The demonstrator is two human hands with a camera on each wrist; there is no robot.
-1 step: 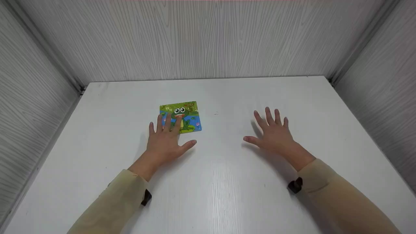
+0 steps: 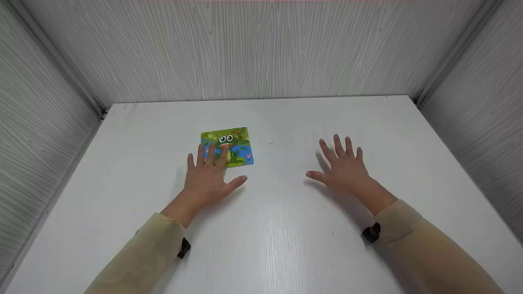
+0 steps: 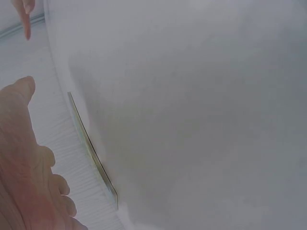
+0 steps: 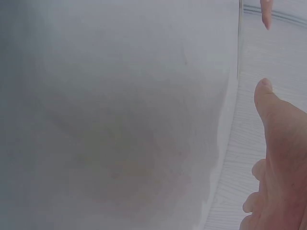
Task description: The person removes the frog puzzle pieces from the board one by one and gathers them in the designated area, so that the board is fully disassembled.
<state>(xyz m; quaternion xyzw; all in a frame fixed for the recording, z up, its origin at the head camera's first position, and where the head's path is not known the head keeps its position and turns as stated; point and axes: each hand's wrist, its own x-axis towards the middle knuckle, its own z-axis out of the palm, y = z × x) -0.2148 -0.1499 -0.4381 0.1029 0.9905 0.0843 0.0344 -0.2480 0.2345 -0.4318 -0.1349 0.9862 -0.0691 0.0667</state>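
A square board with a cartoon frog picture lies flat on the white table, left of the middle. My left hand is held palm down with its fingers spread, and its fingertips cover the board's lower left part in the head view. From the left wrist view, a gap shows between this hand and the thin edge of the board, so it hovers clear of it. Off to the right, my right hand hangs over the table with straight, spread fingers, holding nothing. Its thumb points toward the left hand.
The white tabletop stretches out on all sides of the board. A pale wood-grain panel rises at the back, and side panels stand left and right. Dark straps show at both sleeve cuffs.
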